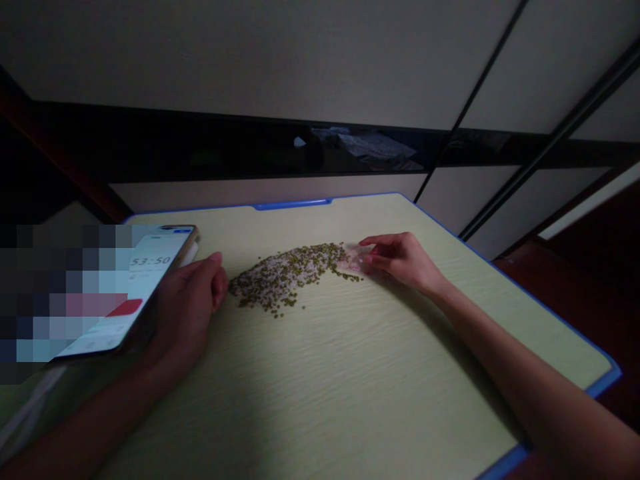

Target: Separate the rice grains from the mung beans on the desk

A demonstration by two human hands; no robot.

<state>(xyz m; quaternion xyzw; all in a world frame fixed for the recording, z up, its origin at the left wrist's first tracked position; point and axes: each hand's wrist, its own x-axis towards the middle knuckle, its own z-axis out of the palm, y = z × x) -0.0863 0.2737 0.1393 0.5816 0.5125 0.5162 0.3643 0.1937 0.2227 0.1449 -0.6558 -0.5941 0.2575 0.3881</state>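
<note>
A low heap of green beans mixed with pale grains (285,273) lies across the middle of the table, with a few loose beans along its front edge. My left hand (193,293) is curled closed at the heap's left end, beside the phone; its inner fingers are hidden. At the other end, my right hand (397,259) reaches in with bent fingers drawn together. Its fingertips touch a small pale, pinkish patch (353,259) next to the beans, too blurred to make out. Whatever sits between those fingertips does not show.
A lit phone (145,267) showing a timer leans at the left, partly blurred out. The pale yellow table (320,387) has a blue rim and a blue strip (293,204) at its far edge. Behind it stands a light cabinet (240,60) with a dark glossy band.
</note>
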